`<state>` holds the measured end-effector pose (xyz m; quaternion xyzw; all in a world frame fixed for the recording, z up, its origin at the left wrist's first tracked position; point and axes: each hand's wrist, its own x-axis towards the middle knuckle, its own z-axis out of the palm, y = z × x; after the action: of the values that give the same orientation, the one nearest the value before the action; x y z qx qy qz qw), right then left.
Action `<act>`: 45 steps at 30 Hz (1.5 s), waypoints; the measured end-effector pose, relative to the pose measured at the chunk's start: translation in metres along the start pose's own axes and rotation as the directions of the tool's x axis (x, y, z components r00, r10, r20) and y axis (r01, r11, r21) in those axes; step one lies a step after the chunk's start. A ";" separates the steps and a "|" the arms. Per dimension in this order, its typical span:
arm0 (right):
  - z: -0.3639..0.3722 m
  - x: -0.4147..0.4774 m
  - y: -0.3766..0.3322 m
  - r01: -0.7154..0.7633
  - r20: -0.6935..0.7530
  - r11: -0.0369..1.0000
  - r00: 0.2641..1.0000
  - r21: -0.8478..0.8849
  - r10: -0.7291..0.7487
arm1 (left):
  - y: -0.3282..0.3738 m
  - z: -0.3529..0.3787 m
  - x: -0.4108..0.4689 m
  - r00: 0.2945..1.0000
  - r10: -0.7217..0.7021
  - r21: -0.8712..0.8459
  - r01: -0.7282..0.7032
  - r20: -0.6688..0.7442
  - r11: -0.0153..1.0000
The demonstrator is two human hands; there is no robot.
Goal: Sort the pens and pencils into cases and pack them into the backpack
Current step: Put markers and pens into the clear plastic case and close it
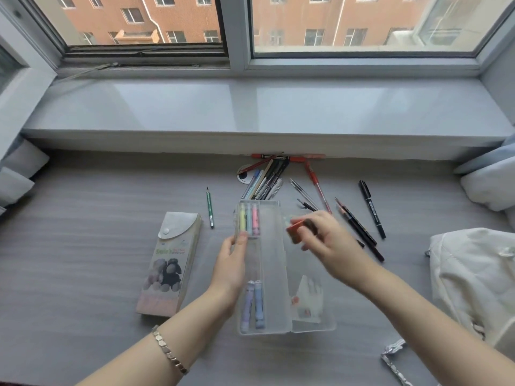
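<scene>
We see the left hand, grip curled on the clear case edge; the right hand pinches a blurred red thing above it.

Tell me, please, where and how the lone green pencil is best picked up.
Pinch the green pencil at mid-shaft from above, fingers on its left and right sides: it lies flat and alone, with its sharp tip toward the window.

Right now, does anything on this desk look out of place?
Yes: one green pencil lies alone left of the clear case, apart from the loose pens heaped by the sill. Otherwise nothing looks spilled or damaged.
</scene>
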<state>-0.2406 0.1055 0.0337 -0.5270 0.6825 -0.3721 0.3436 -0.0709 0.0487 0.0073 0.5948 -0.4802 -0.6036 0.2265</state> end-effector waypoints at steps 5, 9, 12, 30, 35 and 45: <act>0.026 -0.024 -0.015 0.131 0.051 0.987 0.991 -0.092 -0.127 | -0.002 0.012 -0.010 0.994 0.047 -0.001 -0.047 0.096 0.999; 0.034 -0.021 -0.008 0.059 0.037 0.998 0.998 -0.013 -0.059 | -0.009 0.014 -0.013 0.992 0.069 0.036 -0.073 0.101 0.997; 0.037 -0.023 -0.004 0.067 0.020 0.998 0.998 0.021 -0.067 | -0.011 0.017 -0.014 0.992 0.080 0.039 -0.084 0.100 0.996; 0.012 -0.010 0.020 0.191 -0.171 0.971 0.962 -0.144 -0.214 | -0.006 0.029 0.001 0.999 0.033 -0.028 -0.032 0.021 0.999; -0.044 0.029 0.075 -0.320 -0.517 0.936 0.832 -0.145 0.204 | 0.006 0.025 0.020 0.998 0.031 -0.022 -0.033 -0.062 0.999; -0.066 0.091 0.118 -0.670 -0.409 0.632 0.741 -0.389 0.533 | 0.013 0.031 0.039 1.000 -0.007 -0.044 0.006 -0.029 0.999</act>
<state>-0.3714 0.0467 -0.0438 -0.2854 0.9307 -0.1034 0.2043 -0.1116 0.0199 -0.0069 0.5998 -0.4617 -0.6061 0.2444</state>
